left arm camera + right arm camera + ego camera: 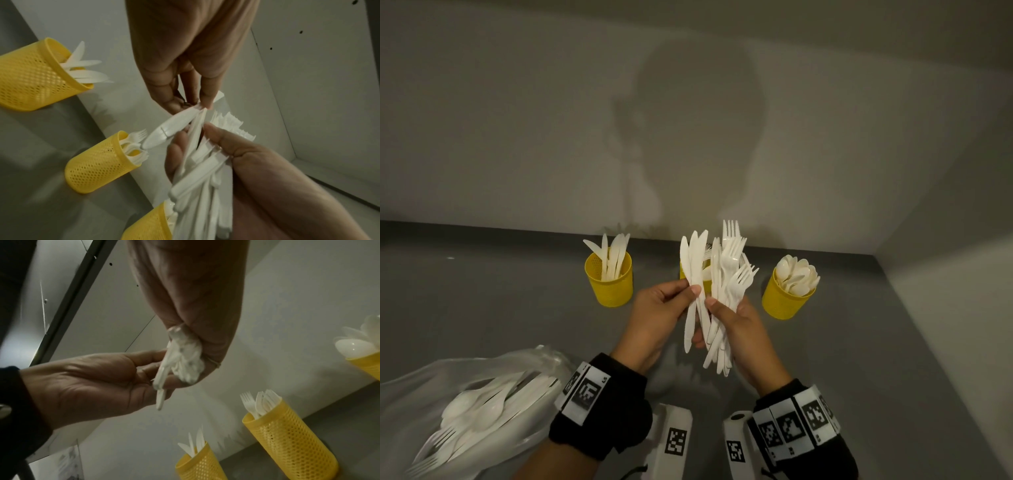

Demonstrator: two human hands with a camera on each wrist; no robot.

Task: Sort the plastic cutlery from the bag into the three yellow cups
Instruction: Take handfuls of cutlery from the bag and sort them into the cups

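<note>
Right, going left to right: the bag (465, 404) lies at the near left of the tabletop (893, 342), open, with spoons and forks left inside, so the sort is not done. Knife cup (608, 279) stands at the left of the row, already loaded blades-up. Left hand (661, 308) pinches two knives (693, 274) between thumb and fingertips, about mid-shaft, half-separated from the rest. Fork cup (685, 270) sits mid-row, mostly hidden behind the held cutlery in the head view; the left wrist view shows forks in it. Right hand (736, 325) is clenched round the bundle (726, 298), mostly forks with some knives mixed in as far as I can tell, handles down. Spoon cup (789, 294) is at the right, full of bowls-up spoons. Step in hand looks like pulling knives out of the bundle. To do it well: ease the right thumb just enough that the knives slide free, and draw them out along their length, not sideways, as fork tines would likely snag. Keep the pinch tight; smooth plastic shafts probably slip and fan apart. Check both pieces are knives before moving. Then carry left over the knife cup and drop handles-first so they match the stack. Main risk: the bundle loosening and spilling onto the tabletop.
</note>
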